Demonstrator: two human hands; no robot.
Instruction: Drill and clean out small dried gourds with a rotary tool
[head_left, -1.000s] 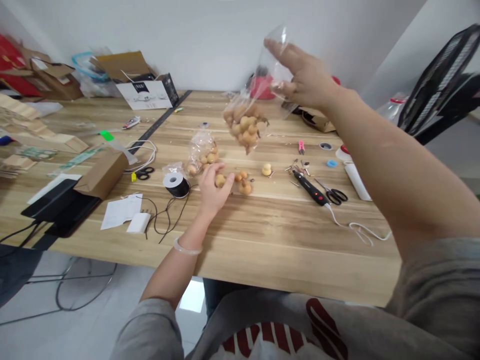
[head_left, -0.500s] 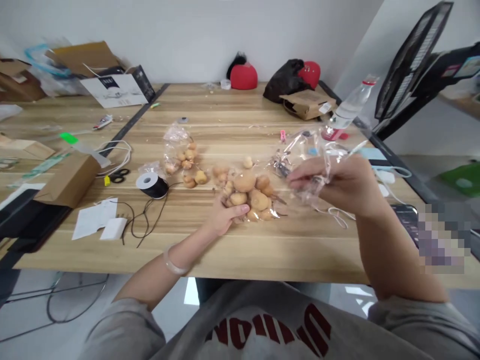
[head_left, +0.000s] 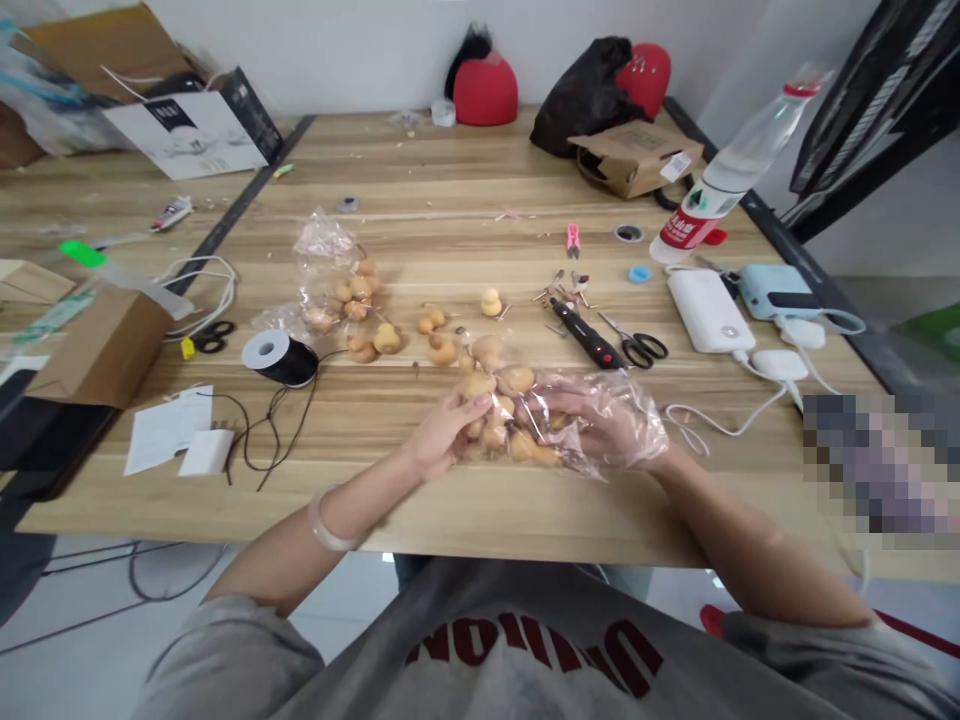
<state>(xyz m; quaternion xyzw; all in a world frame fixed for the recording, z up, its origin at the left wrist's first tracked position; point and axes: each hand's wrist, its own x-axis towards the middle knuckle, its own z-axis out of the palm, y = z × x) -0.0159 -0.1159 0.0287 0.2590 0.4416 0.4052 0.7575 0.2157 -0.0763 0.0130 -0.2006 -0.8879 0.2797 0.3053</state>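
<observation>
A clear plastic bag (head_left: 634, 415) filled with small tan gourds (head_left: 495, 435) lies at the front middle of the table. My left hand (head_left: 442, 435) is closed around its left side, thumb on top of the gourds. Inside the bag's mouth, on the right, is my right hand (head_left: 600, 425); its fingers stretch toward the gourds, their tips partly hidden by the shiny film. Just beyond the bag are a few loose gourds (head_left: 441, 348) and one pale small gourd (head_left: 491, 302). A second clear bag with gourds (head_left: 354, 290) rests farther left.
A black rotary tool (head_left: 589, 335) and scissors (head_left: 641, 347) lie right of centre, near a pink clip (head_left: 574, 240). Farther right stand a water bottle (head_left: 724, 185) and a white power bank (head_left: 711, 310) with cables. On the left are a spool of black cord (head_left: 289, 358) and papers (head_left: 169, 430).
My right hand, which was raised at the right lifting the bag's clear film, has come down and left into the bag. My left hand stays on the gourds. The view has tilted downward.
</observation>
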